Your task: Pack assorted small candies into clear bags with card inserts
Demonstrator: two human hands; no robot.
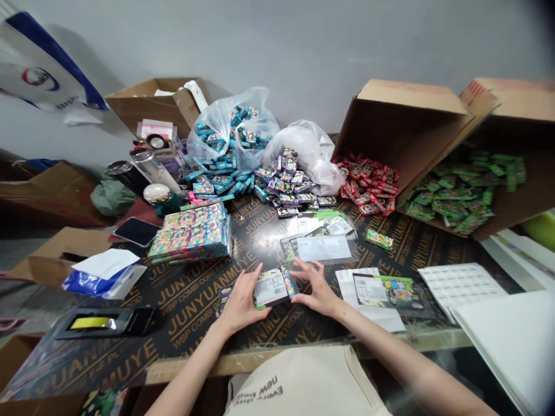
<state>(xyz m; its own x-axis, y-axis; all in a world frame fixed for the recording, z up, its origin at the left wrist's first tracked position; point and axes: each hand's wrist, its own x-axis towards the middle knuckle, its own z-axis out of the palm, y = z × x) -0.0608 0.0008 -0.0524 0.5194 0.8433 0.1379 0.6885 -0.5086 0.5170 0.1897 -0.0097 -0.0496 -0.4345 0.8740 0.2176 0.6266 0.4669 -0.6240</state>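
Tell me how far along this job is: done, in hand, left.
Done, it seems: the neat stack of packs on the plywood table. In hand: the left hand and right hand hold a barcode-labelled packet. Left: loose heaps of blue packets, purple packets, red packets and green packets.

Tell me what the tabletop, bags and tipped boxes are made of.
The tabletop looks like glossy black plywood, going by its printed gold "plywood" lettering. The bags seem thin clear plastic, creased and see-through. The boxes look like matte brown cardboard, probably corrugated.
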